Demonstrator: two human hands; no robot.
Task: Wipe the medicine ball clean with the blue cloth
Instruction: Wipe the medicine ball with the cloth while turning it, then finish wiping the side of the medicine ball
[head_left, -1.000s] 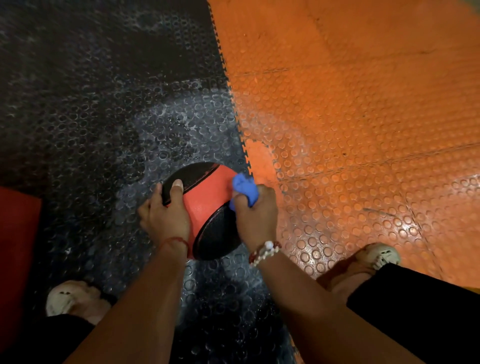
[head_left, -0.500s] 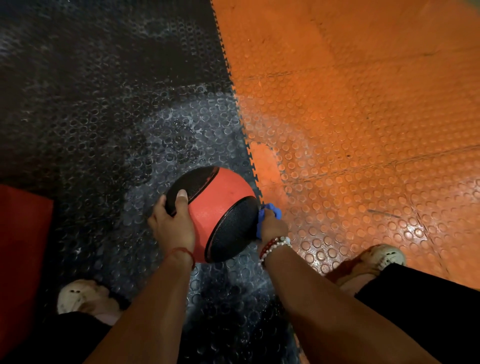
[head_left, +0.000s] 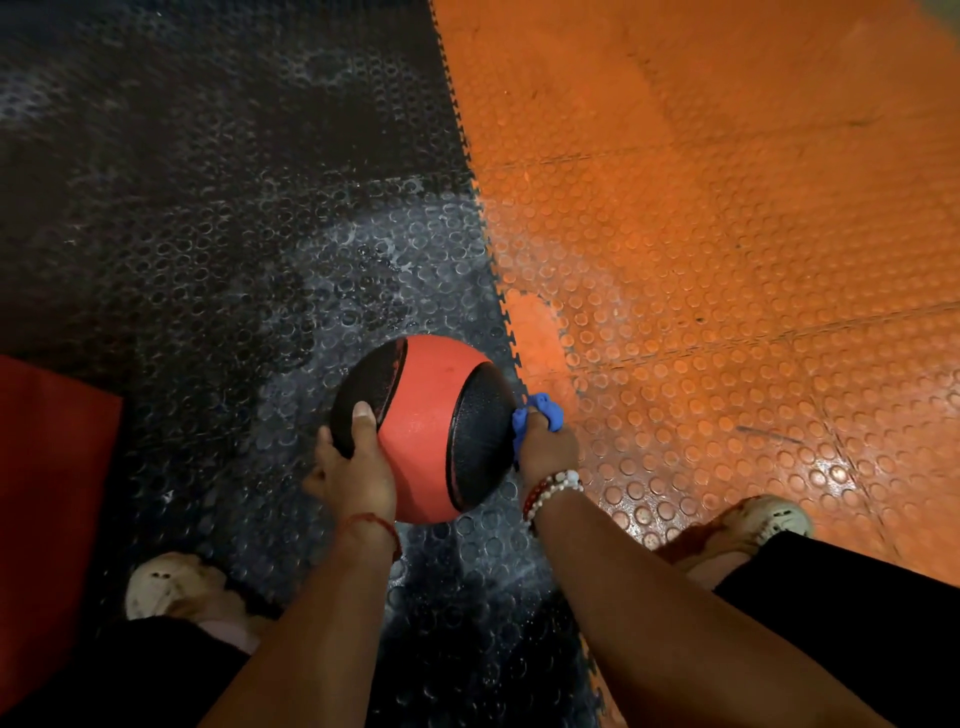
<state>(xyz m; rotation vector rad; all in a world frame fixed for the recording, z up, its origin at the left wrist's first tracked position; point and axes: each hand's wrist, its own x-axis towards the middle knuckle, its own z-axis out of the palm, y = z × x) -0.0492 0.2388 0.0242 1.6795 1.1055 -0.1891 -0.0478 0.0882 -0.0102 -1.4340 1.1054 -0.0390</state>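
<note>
Studded floor mats (head_left: 218, 249) below: left grip (head_left: 356, 470) clasps the medicine ball (head_left: 434, 410), right grip (head_left: 548, 447) pinches the blue cloth (head_left: 545, 410) against its side. Wiping seems partway.

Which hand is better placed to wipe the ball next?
The right hand: it grips the blue cloth against the right side of the medicine ball. The left hand has no cloth; it holds the ball steady.

A gym: interlocking studded black mat (head_left: 208, 234) and orange mat (head_left: 727, 234), plus a medicine ball (head_left: 431, 415).
</note>
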